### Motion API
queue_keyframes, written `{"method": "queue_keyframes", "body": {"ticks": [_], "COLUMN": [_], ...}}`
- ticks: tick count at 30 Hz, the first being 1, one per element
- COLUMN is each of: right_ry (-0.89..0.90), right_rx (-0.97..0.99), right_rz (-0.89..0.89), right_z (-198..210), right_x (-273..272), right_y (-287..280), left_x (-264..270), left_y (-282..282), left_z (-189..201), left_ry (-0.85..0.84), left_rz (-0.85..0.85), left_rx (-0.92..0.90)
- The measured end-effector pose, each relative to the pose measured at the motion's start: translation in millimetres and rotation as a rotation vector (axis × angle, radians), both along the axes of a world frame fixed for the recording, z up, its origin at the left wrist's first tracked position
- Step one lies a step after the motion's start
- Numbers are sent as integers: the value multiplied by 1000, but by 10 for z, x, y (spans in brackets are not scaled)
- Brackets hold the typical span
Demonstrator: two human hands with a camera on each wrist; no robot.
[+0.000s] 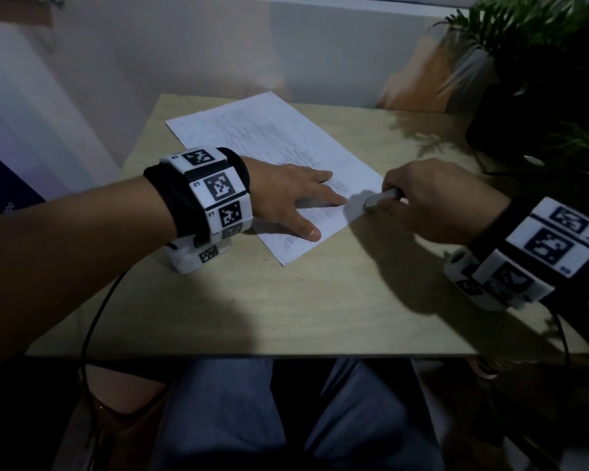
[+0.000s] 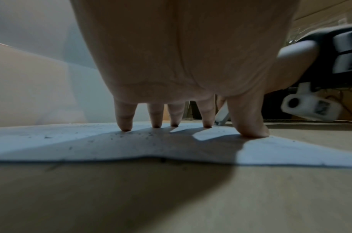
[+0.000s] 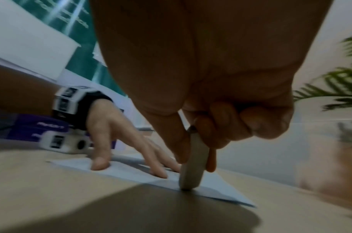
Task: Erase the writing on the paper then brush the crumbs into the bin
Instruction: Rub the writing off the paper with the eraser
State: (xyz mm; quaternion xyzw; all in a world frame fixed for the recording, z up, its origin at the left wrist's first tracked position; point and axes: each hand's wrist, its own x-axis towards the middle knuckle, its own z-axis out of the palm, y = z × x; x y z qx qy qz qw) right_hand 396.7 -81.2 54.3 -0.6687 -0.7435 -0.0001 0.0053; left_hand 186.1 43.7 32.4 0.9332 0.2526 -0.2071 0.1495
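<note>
The table [image 1: 320, 300] is bearing a sheet of paper [image 1: 269, 130] that is lying flat, its long axis running diagonally from the far left corner toward the near right, one short edge pointing at the person. At the table's far right a potted plant [image 1: 541, 62] is standing. The left hand [image 1: 286, 195] is pressing on the paper's near end with fingers spread and straight, holding nothing. The right hand [image 1: 439, 202] is sitting just beside it, fingers curled tight round a pale eraser [image 1: 380, 198], whose long axis is slanting down and leftward so that its rounded tip is touching the paper's right edge.

The left wrist view is showing what the head view is not: all five fingertips [image 2: 124, 126] planted on the sheet, and dark crumbs [image 2: 119, 135] scattered across it (the head view gives only faint grey smudges of writing). The right wrist view is showing the eraser [image 3: 193, 165] standing almost upright, pinched between thumb and fingers, its tip on the paper's edge [image 3: 221, 189].
</note>
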Motion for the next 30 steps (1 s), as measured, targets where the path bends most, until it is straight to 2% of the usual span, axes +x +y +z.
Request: {"method": "queue_keyframes", "body": {"ticks": [2,5,8,11,13,16,19,21,23,25,28,30], "right_ry": [25,75,9,-20,29,28,-37,-8,105,184,136,99], "right_rx": [-51,-134,-75,-44,-96,-140,-88,-14,40,13,-54,-96], "right_rz": [72,0,-84,-26,-10,-103,-219,-180,-87,-13,3,-87], "right_z": [-4,67,74,9,30,104,150,133,106,74,41,80], "right_x": [-119,-20,131,9,-55,138,330,307,182,62,118,253], "right_y": [-60,-9,60,10,-26,65,117,103,60,32,91,160], "left_x": [5,-4,-25,-13,-4,-15,-20,-16,-4,4,-6,-26], "left_y": [-3,-29,-42,-26,-19,-18,-17,-21,-28,-34,-37,-32], "left_z": [1,-4,-7,3,2,-7,-6,-1,9,12,-5,-31], "left_ry": [-3,-16,-30,-12,-6,-15,-11,-5,3,8,-5,-24], "left_rz": [0,3,4,6,0,0,-6,-13,-16,-19,-18,-12], "left_rx": [-3,4,7,0,-3,-12,-14,-8,-5,6,13,4]}}
